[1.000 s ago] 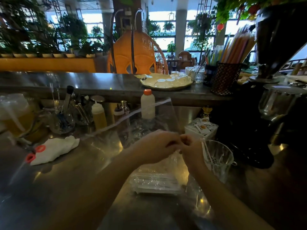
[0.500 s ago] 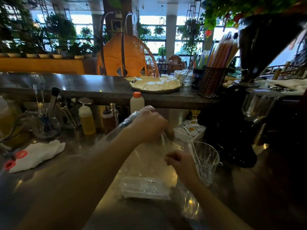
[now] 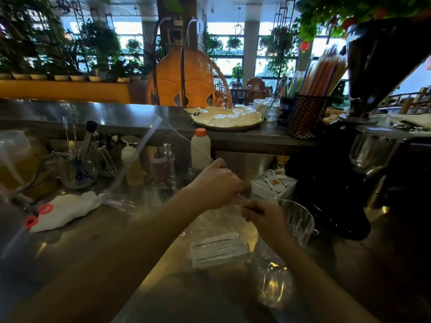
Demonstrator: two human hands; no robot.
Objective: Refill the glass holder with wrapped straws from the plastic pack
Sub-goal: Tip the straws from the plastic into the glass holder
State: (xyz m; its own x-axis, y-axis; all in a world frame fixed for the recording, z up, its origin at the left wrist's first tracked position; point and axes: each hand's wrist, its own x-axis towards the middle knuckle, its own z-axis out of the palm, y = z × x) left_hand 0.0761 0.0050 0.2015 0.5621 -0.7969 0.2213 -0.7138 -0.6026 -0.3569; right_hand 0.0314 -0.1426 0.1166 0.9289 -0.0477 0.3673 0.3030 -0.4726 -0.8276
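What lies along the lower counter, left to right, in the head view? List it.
Red-handled scissors → white cloth → left hand → right hand → glass holder → black machine.

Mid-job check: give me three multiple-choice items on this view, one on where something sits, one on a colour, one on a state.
1. Where is the glass holder?
A. left of the white cloth
B. just right of the right hand
C. on the upper shelf

2. What colour is the cap of the white bottle?
A. orange
B. blue
C. black

3. What are the hands doing?
A. resting flat on the counter
B. both gripping the plastic pack
C. lifting the glass holder

Key: 1 B, it stands beside the right hand. 2 A, the cap is orange. 3 B, the left hand and the right hand pinch the plastic pack with the wrapped straws inside.
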